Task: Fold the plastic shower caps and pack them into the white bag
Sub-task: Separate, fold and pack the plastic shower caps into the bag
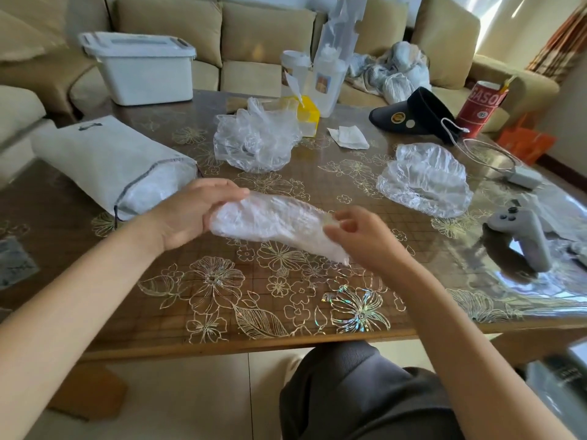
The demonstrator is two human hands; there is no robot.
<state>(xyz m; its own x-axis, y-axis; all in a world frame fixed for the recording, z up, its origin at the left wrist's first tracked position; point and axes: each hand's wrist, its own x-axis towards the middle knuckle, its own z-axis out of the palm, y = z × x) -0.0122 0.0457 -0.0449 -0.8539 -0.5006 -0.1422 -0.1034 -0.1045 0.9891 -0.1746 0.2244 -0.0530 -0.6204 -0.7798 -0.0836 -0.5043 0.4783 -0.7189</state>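
Floral gold line-work covers the glossy brown table [222, 300], with a beige sofa [263, 30] behind it. Just above the table's middle, the left hand [190, 214] grips one end of a folded shower cap [270, 220], fingers curled over its top; the right hand [365, 239] pinches the other end between thumb and fingertips. This cap is a long, flattened, milky-translucent bundle, crinkled throughout. Toward the left edge lies the white bag [104, 160] on its side, mouth facing the hands, drawstring loose, with pale folded plastic visible inside. Toward the right edge rests a puffed clear shower cap [425, 179]. Farther back, near the middle, sits a crumpled heap of caps [254, 141]. At the far left corner stands a white lidded bin [143, 68]; its contents cannot be seen.
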